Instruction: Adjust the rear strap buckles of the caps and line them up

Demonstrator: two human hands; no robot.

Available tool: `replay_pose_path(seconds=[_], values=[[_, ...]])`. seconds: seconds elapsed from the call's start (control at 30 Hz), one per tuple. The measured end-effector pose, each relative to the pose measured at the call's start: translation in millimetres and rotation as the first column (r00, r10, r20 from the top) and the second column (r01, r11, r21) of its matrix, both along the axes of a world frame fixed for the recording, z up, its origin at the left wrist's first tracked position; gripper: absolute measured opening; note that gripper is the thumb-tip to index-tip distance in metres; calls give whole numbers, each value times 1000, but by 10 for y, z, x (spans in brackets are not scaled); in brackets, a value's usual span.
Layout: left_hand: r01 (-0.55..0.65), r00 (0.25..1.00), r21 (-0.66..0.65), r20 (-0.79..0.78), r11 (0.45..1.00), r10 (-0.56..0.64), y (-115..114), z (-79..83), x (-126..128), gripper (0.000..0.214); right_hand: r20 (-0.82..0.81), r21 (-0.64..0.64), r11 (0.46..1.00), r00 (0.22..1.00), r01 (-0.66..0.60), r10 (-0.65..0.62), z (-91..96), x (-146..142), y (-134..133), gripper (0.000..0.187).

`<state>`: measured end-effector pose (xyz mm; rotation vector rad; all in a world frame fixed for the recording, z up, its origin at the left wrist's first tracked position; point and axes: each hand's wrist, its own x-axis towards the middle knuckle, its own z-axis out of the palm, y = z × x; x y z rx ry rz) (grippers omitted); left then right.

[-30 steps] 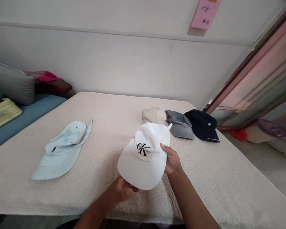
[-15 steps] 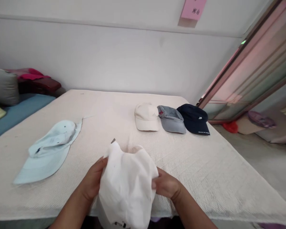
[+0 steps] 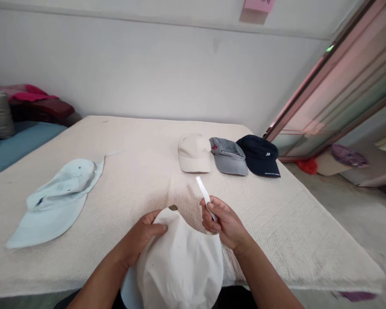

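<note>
left hand (image 3: pixel 144 236): closed on the edge of the white cap (image 3: pixel 180 266), thumb on the outside of the fabric, right beside the little metal buckle (image 3: pixel 173 207).
right hand (image 3: pixel 223 221): pinched pretty much shut on the white strap (image 3: pixel 202 186), with the end poking up past the fingers.
white cap: held at the near edge of the worktop (image 3: pixel 286 240), back opening facing away from the person, bottom of it cut off by the frame. bit of the peak (image 3: pixel 129 287) shows at lower left.
pale blue cap (image 3: pixel 56 199): lying over on the left, well apart from the rest, peak toward the near left corner.
back row: beige cap (image 3: pixel 194 152), grey cap (image 3: pixel 230 159) and navy cap (image 3: pixel 259 154), left to right, packed close together, peaks toward the person.
wall (image 3: pixel 141 73): pink note (image 3: pixel 259 5) up top, cut off by the frame.
</note>
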<state>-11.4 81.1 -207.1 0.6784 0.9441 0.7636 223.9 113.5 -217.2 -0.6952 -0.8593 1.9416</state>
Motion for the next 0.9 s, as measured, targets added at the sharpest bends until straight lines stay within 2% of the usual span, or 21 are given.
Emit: replay_pose_path(seconds=[0.13, 0.27, 0.37, 0.5, 0.6, 0.7, 0.8, 0.9], values=[[-81, 997, 5, -13, 997, 81, 15, -2, 57, 55, 85, 6, 998, 994, -65, 64, 54, -33, -2, 15], [-165, 986, 80, 5, 983, 165, 3, 73, 118, 36, 142, -11, 995, 985, -94, 95, 76, -83, -18, 23], [-207, 977, 121, -26, 971, 211, -5, 80, 117, 31, 170, -4, 996, 981, -90, 89, 75, -78, -20, 21], [-274, 956, 68, -88, 959, 279, -30, -12, 71, 31, 156, 19, 998, 986, -61, 57, 83, -38, -13, 11], [-318, 938, 12, -144, 948, 316, -49, -55, 55, 33, 125, 48, 999, 992, 13, -19, 95, -23, -2, 6], [-271, 956, 21, -109, 962, 272, -54, -32, 72, 32, 133, 54, 998, 990, 43, -50, 94, -32, 3, 10], [-213, 974, 70, -56, 974, 217, -57, 7, 104, 30, 180, 54, 999, 984, 5, -15, 80, -65, -7, 24], [-140, 988, 109, -44, 984, 145, -61, 21, 137, 26, 235, 63, 997, 971, -47, 31, 77, -104, -26, 29]])
